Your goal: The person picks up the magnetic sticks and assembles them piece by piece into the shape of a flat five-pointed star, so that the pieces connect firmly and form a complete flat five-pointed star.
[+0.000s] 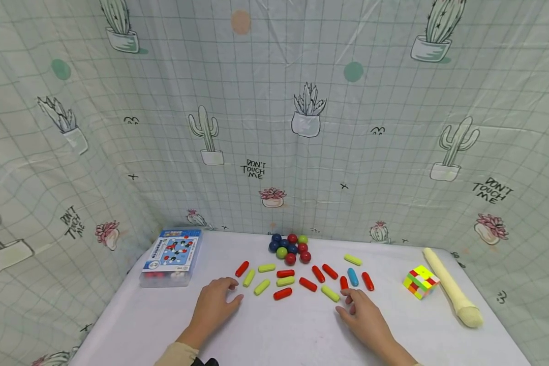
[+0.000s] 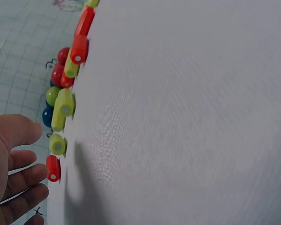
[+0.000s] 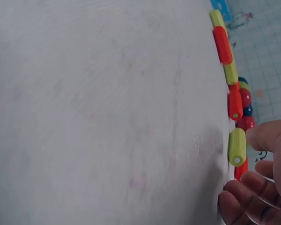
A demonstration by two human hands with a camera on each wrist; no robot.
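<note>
My left hand [image 1: 214, 305] is held low over the white table, fingers loosely bent and nothing in its grasp. Closest to it are a red rod [image 1: 242, 269] and a yellow-green rod [image 1: 249, 277]. My right hand [image 1: 363, 315] also holds nothing, its thumb and fingers apart. Beside its fingertips lie another yellow-green rod [image 1: 330, 293] and a red rod [image 1: 344, 283], partly hidden; I cannot tell if it is touched. In the right wrist view the thumb appears beside a yellow-green rod [image 3: 237, 147] with a pale dot on its end.
Behind the scattered rods sits a cluster of dark blue, red and green balls [image 1: 293, 249]. A blue rod [image 1: 353, 277] lies among red ones. At left is a clear-sided boxed set [image 1: 171, 256]; at right, a puzzle cube [image 1: 421, 282] and a long pale-yellow stick [image 1: 453, 287].
</note>
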